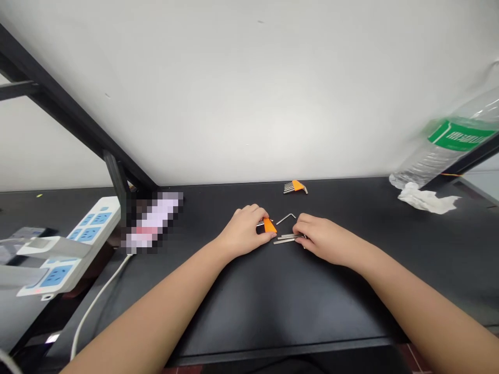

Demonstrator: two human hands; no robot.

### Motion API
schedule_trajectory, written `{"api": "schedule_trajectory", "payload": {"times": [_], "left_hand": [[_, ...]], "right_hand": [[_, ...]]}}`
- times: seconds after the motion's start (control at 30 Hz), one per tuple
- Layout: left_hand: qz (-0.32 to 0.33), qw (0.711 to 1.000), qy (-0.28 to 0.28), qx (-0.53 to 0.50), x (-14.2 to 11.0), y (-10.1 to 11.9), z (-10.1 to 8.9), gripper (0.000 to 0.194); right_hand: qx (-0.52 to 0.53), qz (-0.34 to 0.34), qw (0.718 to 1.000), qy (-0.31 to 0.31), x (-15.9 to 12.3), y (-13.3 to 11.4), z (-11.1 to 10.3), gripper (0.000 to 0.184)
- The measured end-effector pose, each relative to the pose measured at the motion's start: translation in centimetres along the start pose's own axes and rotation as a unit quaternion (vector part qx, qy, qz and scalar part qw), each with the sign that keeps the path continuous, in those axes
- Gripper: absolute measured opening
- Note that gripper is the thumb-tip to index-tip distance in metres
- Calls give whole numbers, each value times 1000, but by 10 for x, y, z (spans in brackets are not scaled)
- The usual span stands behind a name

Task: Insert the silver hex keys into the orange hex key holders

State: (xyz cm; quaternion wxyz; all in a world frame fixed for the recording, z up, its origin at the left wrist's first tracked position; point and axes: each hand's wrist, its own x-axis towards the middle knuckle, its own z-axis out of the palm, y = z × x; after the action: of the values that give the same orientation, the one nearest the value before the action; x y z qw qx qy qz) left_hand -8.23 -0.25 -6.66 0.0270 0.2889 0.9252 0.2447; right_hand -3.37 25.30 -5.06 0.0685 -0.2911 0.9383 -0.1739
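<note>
My left hand [246, 231] pinches an orange hex key holder [270, 226] between thumb and fingers. A few thin metal keys stick out of the holder on its left side, partly covered by the fingers. My right hand [317, 236] has its fingertips closed on the right ends of a few loose hex keys [286, 238] just above the black desk. Their bent ends are mostly hidden by my fingers. A single L-shaped hex key [286, 218] lies between and slightly beyond both hands.
Near the wall lies a second orange holder [298, 185] filled with hex keys. A blurred-out flat object [156, 221] and a white power strip [81, 239] are at left, with a white cable [93, 304]. Crumpled tissue [427, 200] and a large plastic bottle [448, 137] stand right.
</note>
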Motion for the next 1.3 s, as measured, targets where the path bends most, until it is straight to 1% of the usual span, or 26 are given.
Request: {"api": "schedule_trajectory", "payload": {"times": [0.07,0.17,0.2,0.27,0.3,0.4,0.47,0.6,0.67,0.83,0.97,1.07,1.2,1.3], "left_hand": [[-3,1000,0,-4,1,0,0,33],[0,1000,-1,-6,1,0,0,34],[1,1000,0,-5,1,0,0,33],[1,1000,0,-9,1,1,0,32],[-1,1000,0,-11,1,1,0,31],[-9,1000,7,-3,0,1,-2,33],[-17,1000,17,6,1,1,-3,35],[-34,999,20,-2,2,2,-3,34],[-34,999,22,-6,2,3,-3,33],[-12,999,32,-4,1,2,-3,31],[-13,999,33,-7,1,2,-3,30],[-22,999,36,-23,2,2,-3,31],[-27,995,66,-73,1,1,-2,33],[-15,992,86,-85,0,2,-2,32]], "right_hand": [[15,-1,999,30,4,6,1,13],[21,-9,992,128,16,17,4,25],[14,-20,989,144,21,21,6,28],[-3,-37,990,134,29,28,9,29],[-7,-34,992,122,32,30,10,28],[-4,15,995,101,32,33,8,25],[0,33,996,82,26,30,3,23],[13,8,1000,20,6,18,-10,22],[21,2,1000,5,-1,11,-14,21],[30,2,1000,4,-3,3,-14,21],[40,-15,999,6,-1,7,-12,26],[44,-33,998,9,-3,12,-15,26],[27,-27,999,18,-6,19,-19,26],[27,-23,999,1,-6,23,-17,27]]}}
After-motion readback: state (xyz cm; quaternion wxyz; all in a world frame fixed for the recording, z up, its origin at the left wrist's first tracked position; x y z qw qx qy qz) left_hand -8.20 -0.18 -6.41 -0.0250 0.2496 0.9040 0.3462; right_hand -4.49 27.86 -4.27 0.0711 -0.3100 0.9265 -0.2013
